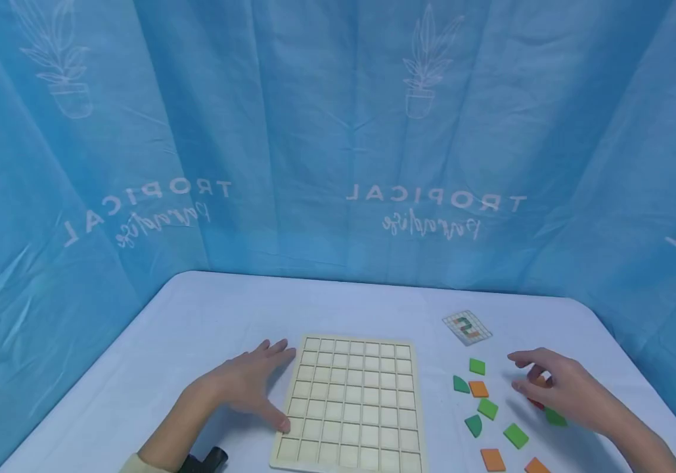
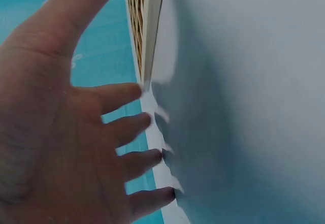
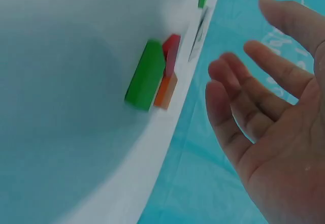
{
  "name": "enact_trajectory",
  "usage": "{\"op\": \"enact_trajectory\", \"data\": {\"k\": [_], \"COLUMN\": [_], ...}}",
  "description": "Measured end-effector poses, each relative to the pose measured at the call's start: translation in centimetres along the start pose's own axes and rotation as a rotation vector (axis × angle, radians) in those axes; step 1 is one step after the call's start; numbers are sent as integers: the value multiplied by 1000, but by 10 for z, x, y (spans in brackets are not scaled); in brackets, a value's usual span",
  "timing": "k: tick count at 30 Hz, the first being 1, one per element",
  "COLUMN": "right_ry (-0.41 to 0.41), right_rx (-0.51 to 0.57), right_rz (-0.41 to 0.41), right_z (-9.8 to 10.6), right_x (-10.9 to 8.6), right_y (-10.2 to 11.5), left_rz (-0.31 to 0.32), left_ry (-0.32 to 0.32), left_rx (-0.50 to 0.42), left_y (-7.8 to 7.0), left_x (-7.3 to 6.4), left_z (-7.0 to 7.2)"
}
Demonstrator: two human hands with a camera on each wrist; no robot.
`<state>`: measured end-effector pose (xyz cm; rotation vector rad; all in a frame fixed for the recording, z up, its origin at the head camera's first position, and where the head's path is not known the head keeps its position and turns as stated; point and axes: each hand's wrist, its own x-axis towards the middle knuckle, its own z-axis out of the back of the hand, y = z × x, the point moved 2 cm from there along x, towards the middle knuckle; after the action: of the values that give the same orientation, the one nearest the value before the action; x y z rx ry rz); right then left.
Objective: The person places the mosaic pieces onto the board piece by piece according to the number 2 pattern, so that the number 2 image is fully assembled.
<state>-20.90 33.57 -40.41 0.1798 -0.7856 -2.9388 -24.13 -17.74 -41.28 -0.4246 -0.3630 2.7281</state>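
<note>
- Nearest, two orange tiles (image 1: pixel 493 460) lie on the counter (image 1: pixel 243 309), right of the gridded board (image 1: pixel 349 414), with a green tile (image 1: pixel 516 436) just beyond them
- The board lies flat in the middle; the left hand (image 1: pixel 249 381) rests at its left edge, fingers spread, thumb at the rim, gripping nothing
- The right hand (image 1: pixel 568 387) hovers over a green piece (image 3: pixel 146 76), a red piece (image 3: pixel 171 54) and an orange piece (image 3: pixel 166 91); thumb and fingertips stand apart, holding nothing
- The step in hand seems to be choosing a piece; the next move likely calls for lowering the right fingertips and pinching one by its edges, the left hand steadying the board
- Farther off, a patterned card (image 1: pixel 468 328) lies beyond the loose pieces, before the blue curtain (image 1: pixel 338 131)
</note>
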Motion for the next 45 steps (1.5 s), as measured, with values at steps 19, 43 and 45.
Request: {"op": "enact_trajectory", "data": {"k": [19, 43, 45], "right_ry": [95, 99, 103], "right_rx": [135, 86, 86], "right_rz": [77, 41, 17], "right_z": [-19, -44, -44], "right_x": [16, 27, 26], "right_y": [17, 37, 38], "left_rz": [-63, -83, -96], "left_ry": [91, 158, 158], "left_rx": [14, 43, 36], "left_y": [-8, -17, -16], "left_x": [-9, -19, -18], "left_z": [-9, -4, -6]}}
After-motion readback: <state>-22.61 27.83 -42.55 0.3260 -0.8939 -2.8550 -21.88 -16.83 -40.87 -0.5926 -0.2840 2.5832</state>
